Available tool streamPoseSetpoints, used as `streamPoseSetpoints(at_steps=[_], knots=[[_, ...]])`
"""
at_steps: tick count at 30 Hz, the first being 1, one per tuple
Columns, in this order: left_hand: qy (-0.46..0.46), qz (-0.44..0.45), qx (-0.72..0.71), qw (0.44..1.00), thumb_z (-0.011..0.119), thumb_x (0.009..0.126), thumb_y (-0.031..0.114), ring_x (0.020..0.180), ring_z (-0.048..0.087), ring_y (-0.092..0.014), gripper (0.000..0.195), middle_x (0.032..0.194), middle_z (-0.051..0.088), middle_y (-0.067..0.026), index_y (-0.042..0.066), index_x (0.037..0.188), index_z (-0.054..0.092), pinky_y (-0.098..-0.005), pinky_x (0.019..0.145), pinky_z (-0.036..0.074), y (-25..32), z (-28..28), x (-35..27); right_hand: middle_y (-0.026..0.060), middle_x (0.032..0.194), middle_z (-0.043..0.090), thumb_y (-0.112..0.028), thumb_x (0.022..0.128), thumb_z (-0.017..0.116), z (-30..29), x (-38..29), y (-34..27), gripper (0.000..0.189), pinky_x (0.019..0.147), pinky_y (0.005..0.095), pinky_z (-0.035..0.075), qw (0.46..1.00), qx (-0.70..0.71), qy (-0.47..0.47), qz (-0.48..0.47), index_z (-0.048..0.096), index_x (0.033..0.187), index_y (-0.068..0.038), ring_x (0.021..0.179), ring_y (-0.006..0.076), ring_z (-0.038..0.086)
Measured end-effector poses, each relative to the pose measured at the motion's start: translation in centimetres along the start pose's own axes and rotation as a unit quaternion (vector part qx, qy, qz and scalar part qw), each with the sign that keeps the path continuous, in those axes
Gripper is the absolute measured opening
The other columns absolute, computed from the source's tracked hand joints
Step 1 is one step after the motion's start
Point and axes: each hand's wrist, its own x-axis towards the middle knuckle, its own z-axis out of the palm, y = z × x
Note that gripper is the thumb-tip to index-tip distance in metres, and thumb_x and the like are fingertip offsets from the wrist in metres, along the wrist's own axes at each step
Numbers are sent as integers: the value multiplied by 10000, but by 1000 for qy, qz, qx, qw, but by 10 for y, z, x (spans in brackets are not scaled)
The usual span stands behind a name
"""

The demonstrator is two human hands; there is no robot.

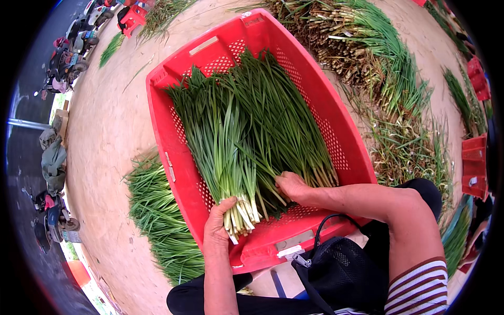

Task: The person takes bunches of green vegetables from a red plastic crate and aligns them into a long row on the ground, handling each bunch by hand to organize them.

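Observation:
Before me a red plastic crate (220, 43) with perforated walls holds long green chives (291, 118), laid with their pale stem ends towards me. My left hand (218, 218) grips a bunch of chives (236, 185) near its white cut ends, thumb on top. This bunch rests along the left side of the crate, its leaves pointing away from me. Further right, my right hand (293, 187) is closed around a few chive stalks low in the crate, near the stem ends. Its fingertips are mostly hidden.
Loose chives (165, 224) lie left of the crate. A large heap of rooted chives (366, 51) is at the upper right, with leaf scraps (409, 149) below it. A black mesh bag (342, 267) rests on my lap. A red stool (134, 17) stands at the upper left.

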Motion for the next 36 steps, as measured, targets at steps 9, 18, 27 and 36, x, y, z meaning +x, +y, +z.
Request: streamPoseSetpoints(at_steps=[9, 18, 27, 36], knots=[[-28, 6, 27, 999, 682, 857, 130, 922, 675, -308, 443, 1088, 649, -199, -48, 1223, 509, -490, 765, 590, -7, -4, 8, 60, 913, 672, -407, 941, 359, 32, -8, -15, 384, 693, 410, 474, 926, 212, -290, 120, 583, 1043, -112, 776, 207, 627], [20, -23, -102, 994, 638, 883, 425, 792, 688, -370, 530, 1012, 666, -210, -14, 1168, 552, -579, 525, 570, -10, 7, 4, 142, 1524, 291, -686, 933, 133, -11, -34, -37, 766, 1072, 571, 286, 889, 316, -326, 66, 278, 1491, -181, 1364, 345, 332], [-130, -55, -64, 988, 564, 884, 542, 850, 685, -328, 632, 1031, 667, -201, -4, 1200, 548, -497, 655, 590, -13, 9, 12, 132, 1521, 304, -756, 887, 149, -27, -43, -50, 859, 1091, 544, 257, 878, 290, -379, 40, 269, 1492, -158, 1379, 337, 310], [-97, 115, -80, 985, 348, 882, 713, 981, 650, -351, 836, 1140, 629, -188, 18, 1334, 449, -543, 835, 550, -29, 42, -1, 200, 1065, 632, -597, 981, 160, 4, -52, -64, 763, 908, 437, 469, 968, 55, -175, -174, 608, 1140, -1, 1019, 299, 610]])
